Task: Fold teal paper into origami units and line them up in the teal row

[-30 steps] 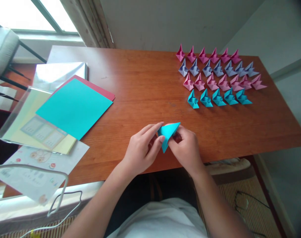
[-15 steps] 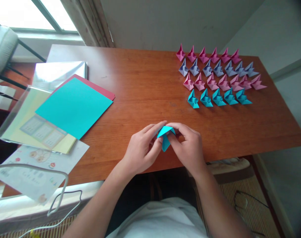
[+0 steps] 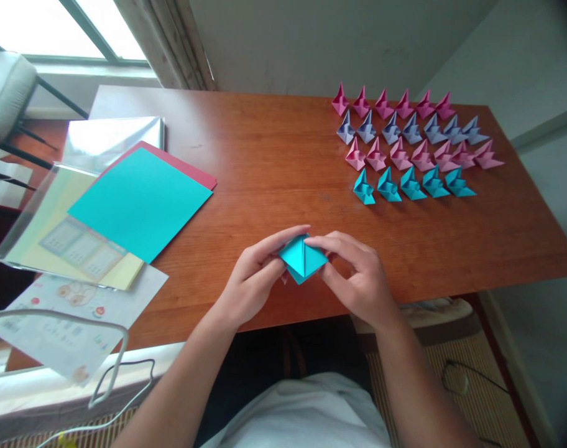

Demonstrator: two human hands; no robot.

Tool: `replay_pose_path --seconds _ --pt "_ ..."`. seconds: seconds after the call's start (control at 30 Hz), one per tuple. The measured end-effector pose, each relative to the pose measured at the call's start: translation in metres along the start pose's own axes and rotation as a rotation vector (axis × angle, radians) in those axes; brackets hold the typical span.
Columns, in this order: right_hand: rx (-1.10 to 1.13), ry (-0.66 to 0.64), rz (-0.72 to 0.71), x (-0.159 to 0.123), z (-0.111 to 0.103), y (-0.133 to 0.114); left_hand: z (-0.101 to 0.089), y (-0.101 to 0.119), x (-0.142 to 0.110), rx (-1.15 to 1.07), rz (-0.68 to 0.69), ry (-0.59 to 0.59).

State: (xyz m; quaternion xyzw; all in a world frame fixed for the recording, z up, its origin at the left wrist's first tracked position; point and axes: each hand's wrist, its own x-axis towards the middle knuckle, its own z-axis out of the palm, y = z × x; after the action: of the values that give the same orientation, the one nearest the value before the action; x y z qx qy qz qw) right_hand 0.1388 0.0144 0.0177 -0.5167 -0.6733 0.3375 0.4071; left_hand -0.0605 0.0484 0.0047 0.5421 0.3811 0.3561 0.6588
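Turquoise paper [image 3: 303,260] — between 2 hands [image 3: 252,274]

Six magenta origami [image 3: 404,110], seven lavender [image 3: 411,132], seven pink [image 3: 421,160], five turquoise [image 3: 410,188], one held [image 3: 295,256]

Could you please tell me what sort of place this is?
Probably a room in a home: a wooden table stands near a window and curtain, with a chair off to the left.

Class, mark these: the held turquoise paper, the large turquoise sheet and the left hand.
Held turquoise paper [image 3: 301,258], head view: beside its middle crease.
Large turquoise sheet [image 3: 141,202], head view: middle of its upper side.
Left hand [image 3: 250,275], head view: back of the hand.
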Motion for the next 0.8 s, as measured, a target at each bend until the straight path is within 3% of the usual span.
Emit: replay_pose_path --seconds 0.17,0.4,0.57,0.8 --pt "-0.003 -0.013 -0.023 -0.001 -0.004 0.001 0.004 0.0 0.001 -0.111 -0.053 0.001" --pt "-0.194 0.152 -0.1 -0.003 0.006 0.005 0.004 -0.005 0.003 -0.215 -0.06 -0.021" --pt "-0.314 0.165 -0.176 -0.003 0.012 0.005 0.004 -0.006 0.002 -0.218 -0.014 -0.038" --pt "-0.18 0.123 -0.097 -0.008 0.009 0.001 0.012 -0.007 0.003 -0.089 -0.035 0.003"
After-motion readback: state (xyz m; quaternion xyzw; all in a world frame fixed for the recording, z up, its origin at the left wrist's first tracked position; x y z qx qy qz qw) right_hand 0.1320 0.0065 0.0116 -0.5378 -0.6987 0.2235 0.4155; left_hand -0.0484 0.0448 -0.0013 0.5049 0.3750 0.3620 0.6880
